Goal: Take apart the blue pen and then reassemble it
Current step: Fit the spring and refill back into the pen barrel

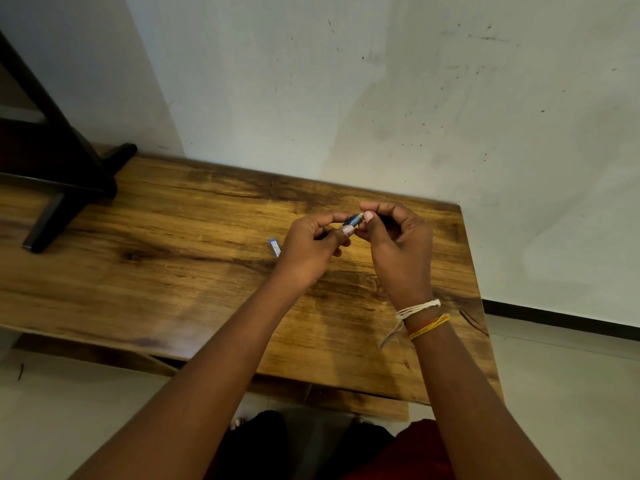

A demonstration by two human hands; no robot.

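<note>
Pen: blue pen [352, 220] is held in the air above the wooden surface [180, 237], between both hands; only a short dark-blue length with a pale end shows between the fingertips, the rest is hidden.

Loose part: a small blue-and-white piece [275, 247] lies on the surface just left of the left hand; it looks like a part of the pen, though it is too small to say which.

Left grip: left hand [311, 244] has thumb and forefinger clamped on the pen's left portion, the other fingers curled below.

Right grip: right hand [398, 244] pinches the pale end of the pen with thumb and curled fingers, the two thumbs almost touching.

Step in hand: judged from the hands working one joint of the pen with a piece set aside, this is either the pulling apart of a further piece or the fitting of one back; which half of the task cannot be told from this view.

Next move: it calls for a steady hold on the left while the right twists or pulls along the pen's axis, kept straight so nothing bends or springs out.

Risk: a small part could drop and roll off the surface, whose right edge is near.

Surroundings: a dark stand [62, 188] rests on the far left of the surface; thread bands [420, 317] circle the right wrist; a pale wall [381, 98] rises behind.
</note>
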